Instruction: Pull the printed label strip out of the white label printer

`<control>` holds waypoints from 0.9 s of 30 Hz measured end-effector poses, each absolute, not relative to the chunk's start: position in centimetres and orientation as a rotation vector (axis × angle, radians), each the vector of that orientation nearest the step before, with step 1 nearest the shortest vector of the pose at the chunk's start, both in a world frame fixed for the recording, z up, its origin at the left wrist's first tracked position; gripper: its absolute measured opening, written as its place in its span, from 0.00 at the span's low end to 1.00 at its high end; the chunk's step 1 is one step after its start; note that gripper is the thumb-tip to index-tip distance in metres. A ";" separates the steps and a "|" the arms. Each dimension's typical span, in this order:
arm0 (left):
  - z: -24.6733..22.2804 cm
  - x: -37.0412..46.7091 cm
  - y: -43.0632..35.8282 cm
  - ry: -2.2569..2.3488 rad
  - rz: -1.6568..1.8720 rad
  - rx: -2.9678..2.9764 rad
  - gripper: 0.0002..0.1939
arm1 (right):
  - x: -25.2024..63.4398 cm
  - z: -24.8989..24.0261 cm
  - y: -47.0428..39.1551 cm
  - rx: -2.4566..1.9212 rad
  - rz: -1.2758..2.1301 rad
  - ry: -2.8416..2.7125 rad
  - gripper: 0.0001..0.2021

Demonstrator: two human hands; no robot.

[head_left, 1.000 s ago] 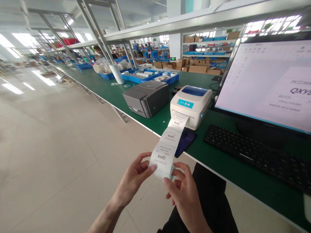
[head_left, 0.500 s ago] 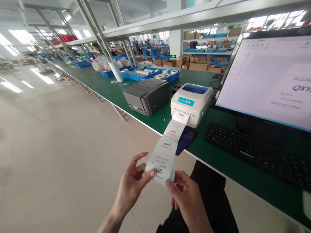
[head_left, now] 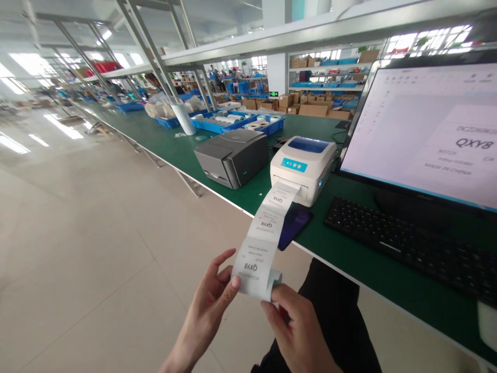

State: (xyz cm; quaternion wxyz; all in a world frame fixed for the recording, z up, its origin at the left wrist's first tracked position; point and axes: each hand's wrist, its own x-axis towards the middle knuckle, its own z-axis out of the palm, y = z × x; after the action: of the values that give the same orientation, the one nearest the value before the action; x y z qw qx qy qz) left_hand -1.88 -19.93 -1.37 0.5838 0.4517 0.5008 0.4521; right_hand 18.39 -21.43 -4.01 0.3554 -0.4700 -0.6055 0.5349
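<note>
1. Label strip (head_left: 267,228) hangs from the slot of the white printer (head_left: 301,168), which sits near the front edge of the green workbench (head_left: 349,269), and runs down past that edge to the hands, with its free end curled into a small roll (head_left: 264,282) out in front of the bench.
2. Left hand (head_left: 209,311) pinches the left rim of the roll, thumb pressed on the printed face, fingers curved loosely behind; not a clenched fist, just a light fingertip hold.
3. Right hand (head_left: 297,326) closes on the right end of the roll from below, thumb and forefinger on the curled paper; the remaining fingers cannot be made out.
4. Best kept: a light pull on the strip, enough to hold it straight from slot to roll, not so much as to drag paper out of the printer.
5. Worth watching: both edges of the strip lined up turn on turn, so the roll winds square and not as a cone.
6. Fingertips better on the margins than on the print, QXY8 and smaller lines, to avoid smears and lifted label corners.
7. Dark phone (head_left: 294,224) lies at the front edge just beside the strip; strip kept from snagging on it.
8. Grey printer (head_left: 232,157) to the left, keyboard (head_left: 407,243) and monitor (head_left: 423,134) to the right, all well apart from the hands.
</note>
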 end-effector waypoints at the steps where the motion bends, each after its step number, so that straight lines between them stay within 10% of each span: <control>1: -1.5 -1.9 -19.9 1.176 1.079 1.040 0.35 | 18.3 -4.0 -21.5 -1.187 1.300 -1.638 0.17; 7: -1.7 -2.2 -19.8 1.223 1.118 1.025 0.37 | 17.8 -3.5 -21.7 -1.237 1.703 -1.377 0.24; 12: -0.9 -1.5 -19.9 1.229 1.147 0.975 0.36 | 17.4 -4.6 -21.6 -1.086 1.105 -1.729 0.13; 17: -0.6 -0.9 -20.0 1.236 1.153 0.969 0.37 | 17.5 -4.1 -21.7 -1.168 1.613 -1.471 0.21; 22: -0.9 -0.7 -20.0 1.239 1.215 0.923 0.33 | 17.6 -4.3 -21.7 -1.075 1.136 -1.740 0.09; 27: -1.0 -0.5 -20.3 1.252 1.177 0.897 0.36 | 17.5 -4.5 -21.8 -1.150 1.534 -1.489 0.17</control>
State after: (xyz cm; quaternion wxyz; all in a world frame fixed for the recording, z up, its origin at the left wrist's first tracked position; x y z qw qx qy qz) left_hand -0.51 -20.31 -0.96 0.5660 0.3815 0.5326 0.5005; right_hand 17.48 -21.76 -4.52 0.3497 -0.4439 -0.5746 0.5920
